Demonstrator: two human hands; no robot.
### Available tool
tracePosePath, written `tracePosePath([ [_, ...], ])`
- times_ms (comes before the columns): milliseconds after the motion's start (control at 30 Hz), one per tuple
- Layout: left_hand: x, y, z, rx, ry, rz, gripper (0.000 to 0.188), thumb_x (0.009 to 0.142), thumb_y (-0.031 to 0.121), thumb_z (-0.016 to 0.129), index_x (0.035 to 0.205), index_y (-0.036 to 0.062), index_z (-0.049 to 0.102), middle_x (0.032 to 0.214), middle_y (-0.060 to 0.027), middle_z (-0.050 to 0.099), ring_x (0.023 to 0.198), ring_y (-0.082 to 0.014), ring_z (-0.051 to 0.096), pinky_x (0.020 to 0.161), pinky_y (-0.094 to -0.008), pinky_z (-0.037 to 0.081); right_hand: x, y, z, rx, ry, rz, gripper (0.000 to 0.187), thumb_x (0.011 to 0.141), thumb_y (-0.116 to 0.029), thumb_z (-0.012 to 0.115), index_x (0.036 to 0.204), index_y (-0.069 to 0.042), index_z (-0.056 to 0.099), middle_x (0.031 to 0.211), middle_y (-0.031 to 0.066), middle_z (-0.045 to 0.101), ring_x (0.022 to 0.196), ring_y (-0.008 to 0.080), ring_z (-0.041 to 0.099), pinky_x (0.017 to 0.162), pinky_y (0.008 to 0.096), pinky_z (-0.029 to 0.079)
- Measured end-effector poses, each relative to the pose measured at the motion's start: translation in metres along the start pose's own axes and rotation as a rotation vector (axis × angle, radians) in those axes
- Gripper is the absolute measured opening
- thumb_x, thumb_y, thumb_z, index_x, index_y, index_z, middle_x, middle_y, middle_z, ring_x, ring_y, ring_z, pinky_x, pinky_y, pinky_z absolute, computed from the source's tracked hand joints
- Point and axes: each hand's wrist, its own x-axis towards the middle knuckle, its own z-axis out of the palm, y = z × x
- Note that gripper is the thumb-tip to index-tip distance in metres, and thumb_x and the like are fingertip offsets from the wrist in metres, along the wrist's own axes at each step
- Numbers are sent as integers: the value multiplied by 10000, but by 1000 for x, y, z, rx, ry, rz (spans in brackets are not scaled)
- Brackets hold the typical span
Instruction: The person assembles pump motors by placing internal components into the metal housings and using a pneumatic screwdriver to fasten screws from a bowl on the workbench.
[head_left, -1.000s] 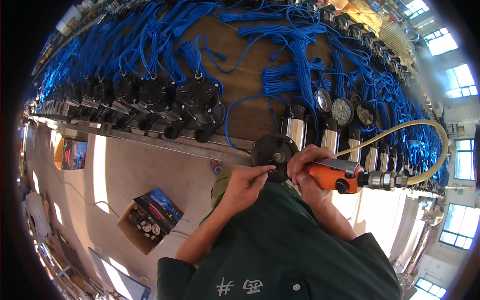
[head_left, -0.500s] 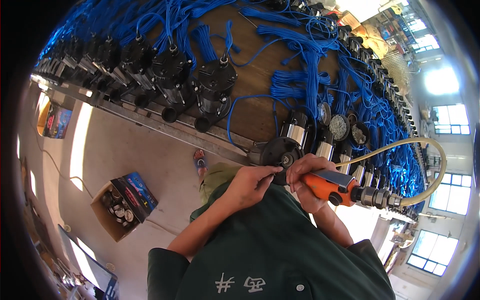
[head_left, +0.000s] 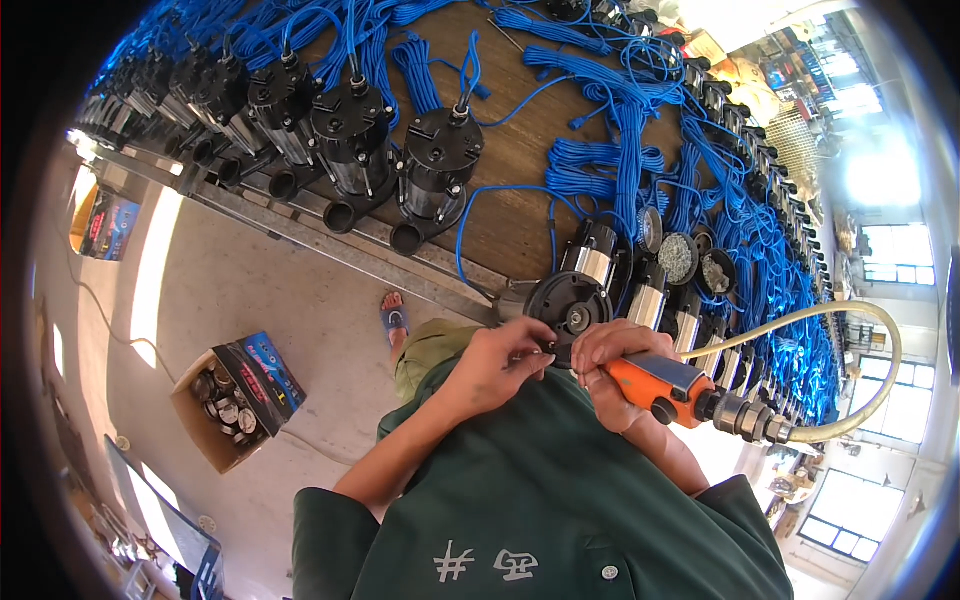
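Observation:
My right hand [head_left: 612, 368] is wrapped round an orange air screwdriver [head_left: 665, 387], whose pale yellow hose [head_left: 890, 340] loops off to the right. Close to the tool's front end, my left hand [head_left: 503, 368] has thumb and fingers drawn together; what sits between them is small and dark and cannot be made out. Just beyond both hands a pump [head_left: 590, 255] lies on its side on the bench, its round black end [head_left: 568, 298] turned toward me with a metal shaft in the centre. The tool's tip is hidden by my fingers.
Upright black pumps [head_left: 437, 165] line the bench's left edge; more lie along the right. Bundled blue cables [head_left: 585, 165] cover the brown bench top [head_left: 510, 235]. Bowls of small metal parts [head_left: 680, 257] stand beyond the pump. A cardboard box of round parts [head_left: 215, 445] sits on the floor.
My left fingers have shifted slightly back from the pump's black end. The screwdriver has dipped a little in the view, still in my right hand. The view itself has shifted slightly.

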Motion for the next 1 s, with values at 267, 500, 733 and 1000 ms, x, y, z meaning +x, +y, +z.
tracePosePath([
  [267,-6,5,-12,-573,322,-181,98,906,74,642,938,-19,640,788,-132,676,476,-63,434,448,-195,327,5,-16,2,-44,133,153,237,638,79,563,870,30,565,727,128,629,605,195,642,568,260,520],
  [500,-6,23,7,-866,102,-355,141,905,77,644,998,-29,656,808,-111,668,506,-64,427,471,-202,316,8,-34,-4,308,257,-41,332,780,32,515,1095,-40,436,763,94,525,549,141,513,556,307,460],
  [733,11,47,17,-836,-27,-371,159,945,131,600,948,-17,655,731,-94,628,466,-65,391,448,-196,287,14,-45,-18,428,495,-40,287,825,-84,581,1069,-56,434,803,80,484,521,136,448,544,317,430],
  [1000,85,42,3,125,53,113,496,996,332,533,755,-80,668,581,52,331,582,-33,311,488,-243,330,44,-4,-33,370,560,-48,341,760,55,537,1085,-21,467,787,104,540,579,147,502,573,296,454],
])
